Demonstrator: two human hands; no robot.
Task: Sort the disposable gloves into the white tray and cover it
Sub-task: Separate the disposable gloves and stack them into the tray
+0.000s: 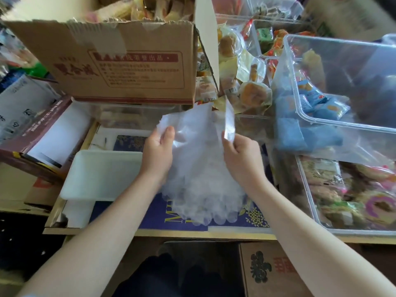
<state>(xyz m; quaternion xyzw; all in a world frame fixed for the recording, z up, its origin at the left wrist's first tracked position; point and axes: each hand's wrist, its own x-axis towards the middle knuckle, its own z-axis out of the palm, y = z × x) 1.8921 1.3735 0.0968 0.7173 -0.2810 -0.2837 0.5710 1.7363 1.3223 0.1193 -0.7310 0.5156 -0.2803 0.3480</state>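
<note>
I hold a stack of clear disposable gloves (199,168) between both hands above the tabletop (192,232). My left hand (157,152) is closed on the stack's left edge: the thumb lies on top, the other fingers are hidden under the plastic. My right hand (241,155) pinches the upper right edge, its fingers (230,139) curled on a thin strip of film that stands up from them. How many gloves are in the stack I cannot tell; the layers blur together, and only the rounded glove tips at the near end show separately.

The white tray (102,174) sits just left of my left fingers, open, with nothing visible inside; my wrist cuts off its right rim. I cannot make out any cover for it.

Beyond my fingers stands a torn cardboard box (128,67); its printing is too blurred to read. To the right of my right fingers are clear plastic bins (342,82) of wrapped snacks, cut off by the frame edge.
</note>
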